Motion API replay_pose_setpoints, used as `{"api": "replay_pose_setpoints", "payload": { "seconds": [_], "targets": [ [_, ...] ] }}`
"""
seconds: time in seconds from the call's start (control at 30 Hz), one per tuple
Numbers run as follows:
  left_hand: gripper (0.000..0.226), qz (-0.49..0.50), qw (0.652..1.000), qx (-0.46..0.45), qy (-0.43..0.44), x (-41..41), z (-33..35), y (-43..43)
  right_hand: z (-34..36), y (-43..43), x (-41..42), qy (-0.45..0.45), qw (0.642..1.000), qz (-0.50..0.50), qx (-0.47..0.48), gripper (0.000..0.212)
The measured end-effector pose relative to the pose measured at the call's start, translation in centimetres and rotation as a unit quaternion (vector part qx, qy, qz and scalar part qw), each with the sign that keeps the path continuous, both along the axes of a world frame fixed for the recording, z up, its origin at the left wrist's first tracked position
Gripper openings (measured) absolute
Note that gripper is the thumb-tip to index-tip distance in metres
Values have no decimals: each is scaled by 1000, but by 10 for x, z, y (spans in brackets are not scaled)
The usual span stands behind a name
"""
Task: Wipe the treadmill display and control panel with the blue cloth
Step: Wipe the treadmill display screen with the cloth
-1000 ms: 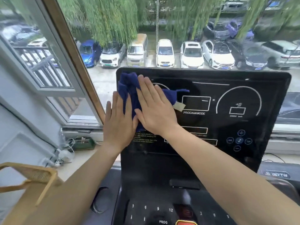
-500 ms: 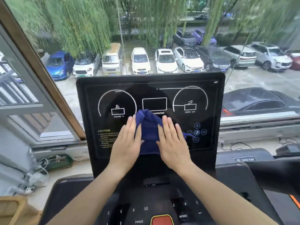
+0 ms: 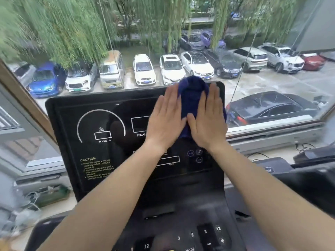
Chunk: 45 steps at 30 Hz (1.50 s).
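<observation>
The black treadmill display stands upright in front of me, with white gauge outlines and a caution text. A dark blue cloth is bunched against its upper right corner, its top poking above the display's edge. My left hand and my right hand lie flat side by side on the cloth, fingers straight and pointing up, pressing it to the screen. The control panel with number buttons sits below, near the bottom edge.
A large window behind the display looks down on a car park with trees. A grey window sill runs behind the treadmill, with cables and small items at the left. A second black machine sits at the right.
Both hands slid the cloth from the display's upper left, down across its lower middle, then up to the upper right corner. The view shifted with them.
</observation>
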State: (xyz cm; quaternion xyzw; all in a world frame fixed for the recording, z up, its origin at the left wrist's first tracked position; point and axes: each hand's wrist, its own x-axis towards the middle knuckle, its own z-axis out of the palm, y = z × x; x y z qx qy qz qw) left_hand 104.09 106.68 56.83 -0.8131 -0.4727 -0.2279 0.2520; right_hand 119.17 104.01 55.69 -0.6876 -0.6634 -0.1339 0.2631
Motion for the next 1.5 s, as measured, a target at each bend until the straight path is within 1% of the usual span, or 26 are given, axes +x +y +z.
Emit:
{"api": "replay_pose_setpoints", "payload": {
  "seconds": [0.1, 0.17, 0.2, 0.3, 0.37, 0.43, 0.47, 0.53, 0.6, 0.67, 0.73, 0.83, 0.87, 0.93, 1.03, 1.17, 1.3, 1.4, 1.5],
  "targets": [
    [78, 47, 998, 7, -46, -47, 5, 3, 10, 12, -42, -33, 995, 85, 26, 80],
    [78, 68, 995, -11, -72, -84, -14, -8, -5, 7, -69, -60, 988, 136, 42, 79],
    [78, 75, 994, -21, -70, -98, -30, -18, -18, 2, -79, -74, 984, 154, 47, 78],
    [79, 70, 996, -53, -34, -117, -86, -54, -70, -29, -80, -142, 970, 195, 23, 74],
    [79, 51, 997, -65, -1, -109, -114, -73, -102, -50, -61, -203, 951, 233, 2, 71],
    [76, 29, 997, -66, 16, -87, -123, -78, -112, -56, -36, -255, 931, 261, -7, 70],
    [74, 18, 998, -61, 20, -73, -122, -76, -109, -53, -23, -272, 927, 257, -6, 69],
    [74, 2, 999, -50, 16, -40, -112, -69, -95, -42, 4, -258, 944, 205, 5, 70],
    [73, -11, 999, -37, 8, -7, -100, -63, -85, -35, 30, -197, 970, 142, 15, 72],
    [73, -30, 999, -30, 7, 20, -96, -64, -89, -42, 50, -131, 987, 93, 1, 75],
    [74, -50, 997, -45, 29, 34, -107, -73, -110, -61, 60, -96, 993, 60, -31, 78],
    [69, -70, 992, -56, 92, 23, -139, -92, -152, -91, 52, -82, 993, 56, -65, 76],
    [68, -74, 991, -59, 93, 11, -147, -97, -162, -97, 46, -85, 992, 61, -68, 74],
    [67, -69, 994, -55, 63, -16, -154, -102, -168, -99, 28, -93, 992, 72, -55, 72],
    [68, -35, 998, -42, 42, -66, -150, -101, -156, -88, -15, -122, 985, 123, -24, 72],
    [69, 16, 998, -54, 37, -147, -141, -96, -134, -71, -98, -186, 962, 199, -1, 70],
    [65, 90, 993, -80, 4, -239, -137, -93, -114, -57, -193, -240, 934, 263, 19, 66],
    [68, 158, 980, -118, -30, -287, -150, -108, -111, -57, -250, -239, 931, 273, 24, 66],
    [65, 183, 972, -135, -55, -292, -169, -134, -129, -68, -273, -262, 926, 270, 7, 66]
  ]
}}
